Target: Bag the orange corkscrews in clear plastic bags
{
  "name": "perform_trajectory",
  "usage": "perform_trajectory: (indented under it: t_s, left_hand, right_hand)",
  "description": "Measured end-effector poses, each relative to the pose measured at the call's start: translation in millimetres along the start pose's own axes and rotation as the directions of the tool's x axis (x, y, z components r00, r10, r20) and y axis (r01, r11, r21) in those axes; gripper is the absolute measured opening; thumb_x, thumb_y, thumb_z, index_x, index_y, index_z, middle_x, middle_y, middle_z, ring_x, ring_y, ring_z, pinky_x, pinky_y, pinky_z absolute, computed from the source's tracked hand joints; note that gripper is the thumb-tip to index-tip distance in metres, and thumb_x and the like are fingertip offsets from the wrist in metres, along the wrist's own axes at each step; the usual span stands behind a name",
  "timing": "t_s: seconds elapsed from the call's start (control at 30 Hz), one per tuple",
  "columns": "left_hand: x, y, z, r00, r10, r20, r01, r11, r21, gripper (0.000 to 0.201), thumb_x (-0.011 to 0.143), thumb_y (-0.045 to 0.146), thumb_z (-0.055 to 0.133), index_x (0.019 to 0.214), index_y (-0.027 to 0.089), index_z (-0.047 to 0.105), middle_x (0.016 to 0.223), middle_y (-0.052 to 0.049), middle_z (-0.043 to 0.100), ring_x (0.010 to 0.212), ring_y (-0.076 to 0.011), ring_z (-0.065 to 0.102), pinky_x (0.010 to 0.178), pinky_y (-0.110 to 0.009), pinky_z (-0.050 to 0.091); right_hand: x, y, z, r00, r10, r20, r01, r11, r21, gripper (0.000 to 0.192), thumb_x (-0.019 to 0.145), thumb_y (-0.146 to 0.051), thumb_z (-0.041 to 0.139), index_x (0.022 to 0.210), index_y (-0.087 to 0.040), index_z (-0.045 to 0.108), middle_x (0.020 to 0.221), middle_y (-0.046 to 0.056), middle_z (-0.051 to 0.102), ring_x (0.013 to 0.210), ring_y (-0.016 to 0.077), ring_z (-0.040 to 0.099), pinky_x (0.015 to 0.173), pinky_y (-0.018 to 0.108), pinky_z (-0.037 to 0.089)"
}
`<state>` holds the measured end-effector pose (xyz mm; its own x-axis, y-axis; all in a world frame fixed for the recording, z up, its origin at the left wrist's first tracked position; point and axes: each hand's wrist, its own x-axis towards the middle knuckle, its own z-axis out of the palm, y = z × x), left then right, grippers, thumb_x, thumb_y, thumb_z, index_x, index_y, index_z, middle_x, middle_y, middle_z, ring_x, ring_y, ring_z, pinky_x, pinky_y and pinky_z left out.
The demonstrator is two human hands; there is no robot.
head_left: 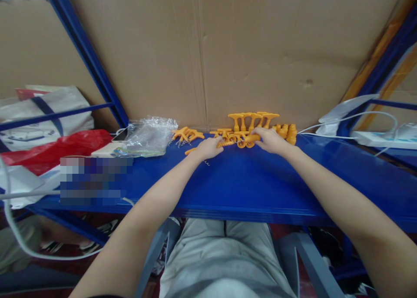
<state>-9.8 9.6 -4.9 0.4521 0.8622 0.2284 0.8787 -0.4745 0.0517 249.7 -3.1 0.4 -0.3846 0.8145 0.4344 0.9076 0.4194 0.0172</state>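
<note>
Both my hands reach to the far side of a blue shelf (247, 180), where orange plastic parts lie against a cardboard wall. My left hand (208, 148) rests with curled fingers on an orange threaded piece (226, 144). My right hand (270, 140) pinches the other end of the same cluster of orange pieces (249, 139). Behind them stand several orange T-shaped parts (252, 119). More orange parts sit to the right (288, 133) and to the left (187, 134), the left ones with small metal springs.
A crumpled clear plastic bag (148, 135) lies left of the parts, with a red bag (55, 148) and a white bag (45, 111) farther left. A white power strip (381, 138) and cables sit at right. Cardboard (228, 50) backs the shelf.
</note>
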Motion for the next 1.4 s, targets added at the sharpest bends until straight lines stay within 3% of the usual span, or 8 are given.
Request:
perform_trajectory:
  t_s: [0.4, 0.57, 0.73, 0.93, 1.17, 1.4]
  left_hand:
    - [0.4, 2.0, 0.4, 0.997, -0.061, -0.054, 0.061, 0.998, 0.012, 0.029, 0.088, 0.028, 0.053, 0.112, 0.019, 0.066, 0.11, -0.01, 0.073, 0.102, -0.0269, 0.068, 0.086, -0.034, 0.052]
    - [-1.9, 10.0, -2.7, 0.989, -0.027, -0.149, 0.026, 1.0, -0.006, 0.024, 0.086, 0.029, 0.054, 0.104, 0.02, 0.067, 0.105, -0.008, 0.074, 0.101, -0.0254, 0.068, 0.084, -0.032, 0.052]
    - [0.5, 5.5, 0.0, 0.972, 0.032, -0.232, -0.042, 0.998, -0.04, 0.024, 0.087, 0.035, 0.056, 0.102, 0.02, 0.067, 0.102, -0.007, 0.073, 0.096, -0.0248, 0.068, 0.083, -0.033, 0.051]
    - [5.0, -4.6, 7.0, 0.942, 0.125, -0.313, -0.151, 0.987, -0.06, 0.027, 0.091, 0.04, 0.054, 0.105, 0.019, 0.064, 0.103, -0.008, 0.071, 0.097, -0.0241, 0.067, 0.084, -0.034, 0.05]
    - [5.3, -5.1, 5.8, 0.941, 0.138, -0.31, -0.155, 0.987, -0.03, 0.027, 0.093, 0.042, 0.053, 0.103, 0.019, 0.063, 0.098, -0.008, 0.069, 0.092, -0.0234, 0.066, 0.08, -0.033, 0.049]
    - [2.8, -0.2, 2.8, 0.945, 0.116, -0.306, -0.123, 0.992, -0.004, 0.029, 0.094, 0.044, 0.051, 0.1, 0.018, 0.064, 0.098, -0.009, 0.068, 0.092, -0.0235, 0.065, 0.079, -0.032, 0.048]
  right_hand:
    - [3.0, 2.1, 6.4, 0.996, -0.065, -0.063, 0.076, 0.979, 0.188, 0.03, 0.082, -0.018, 0.058, 0.111, -0.017, 0.063, 0.115, 0.012, 0.069, 0.108, 0.0283, 0.063, 0.094, 0.042, 0.048]
    - [2.7, -4.7, 13.5, 0.974, -0.177, -0.143, 0.202, 0.961, 0.191, 0.024, 0.085, -0.022, 0.061, 0.106, -0.016, 0.068, 0.101, 0.012, 0.067, 0.092, 0.0258, 0.064, 0.084, 0.039, 0.051]
    - [3.0, -9.2, 13.2, 0.95, -0.216, -0.223, 0.27, 0.931, 0.246, 0.025, 0.087, -0.024, 0.06, 0.109, -0.017, 0.068, 0.099, 0.012, 0.066, 0.09, 0.0248, 0.063, 0.084, 0.04, 0.052]
    - [4.7, -10.1, 12.3, 0.97, -0.126, -0.208, 0.198, 0.908, 0.37, 0.028, 0.086, -0.029, 0.062, 0.109, -0.014, 0.069, 0.098, 0.012, 0.07, 0.085, 0.0234, 0.065, 0.082, 0.039, 0.051]
    - [5.0, -11.1, 11.2, 0.982, -0.015, -0.19, 0.099, 0.891, 0.443, 0.038, 0.081, -0.033, 0.067, 0.115, -0.016, 0.067, 0.099, 0.009, 0.072, 0.078, 0.022, 0.064, 0.075, 0.037, 0.052]
    - [3.1, -12.9, 11.5, 0.987, 0.01, -0.161, 0.062, 0.899, 0.434, 0.034, 0.08, -0.032, 0.067, 0.109, -0.014, 0.068, 0.089, 0.008, 0.071, 0.075, 0.0208, 0.063, 0.073, 0.035, 0.051]
